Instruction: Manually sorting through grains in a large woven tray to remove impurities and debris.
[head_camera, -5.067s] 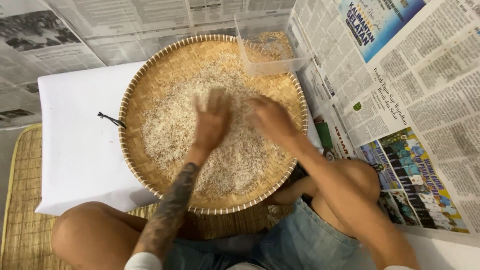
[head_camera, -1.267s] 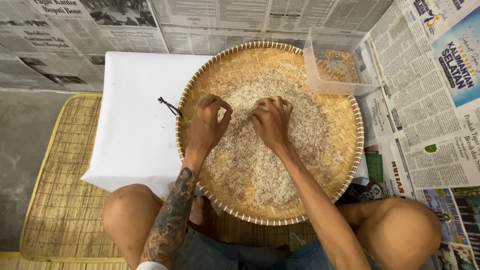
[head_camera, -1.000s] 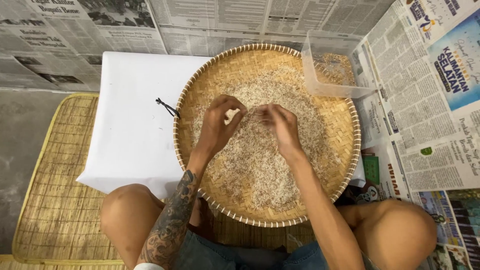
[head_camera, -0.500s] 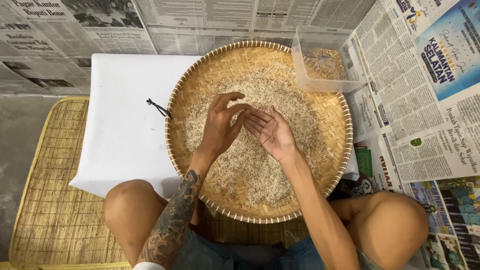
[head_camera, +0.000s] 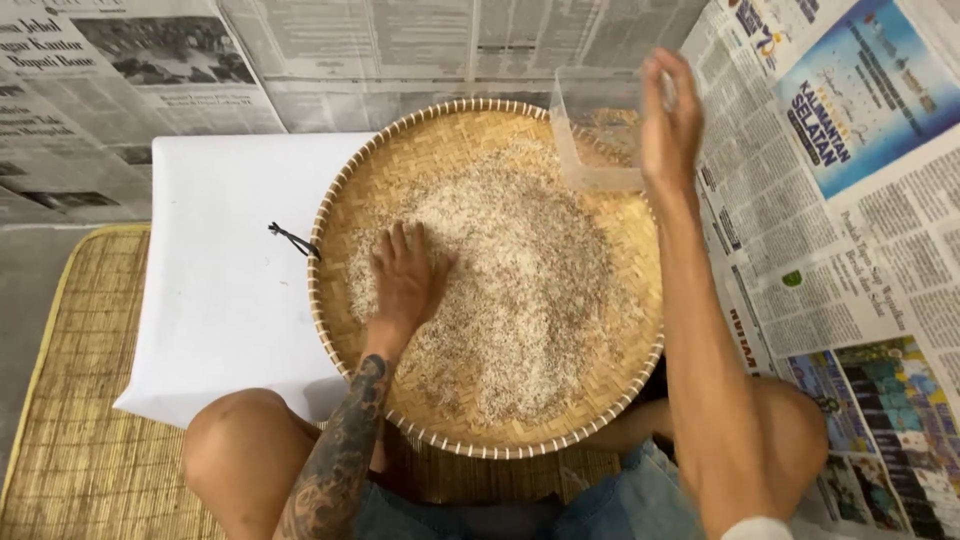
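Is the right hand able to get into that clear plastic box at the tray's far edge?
Probably yes: the right hand hovers at the clear plastic box, whose top looks open, with nothing between them.

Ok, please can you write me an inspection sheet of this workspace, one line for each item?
Surface: white sheet over a woven mat, newspapers around.
Job's things: round woven tray spread with rice grains; clear plastic container at its far rim.
Clutter: nothing seen.
Grippers: left hand flat on the grains; right hand raised beside the container, blurred.
Cables: short black cord at the tray's left rim.
Surroundings: person's bare knees, grey floor at left.
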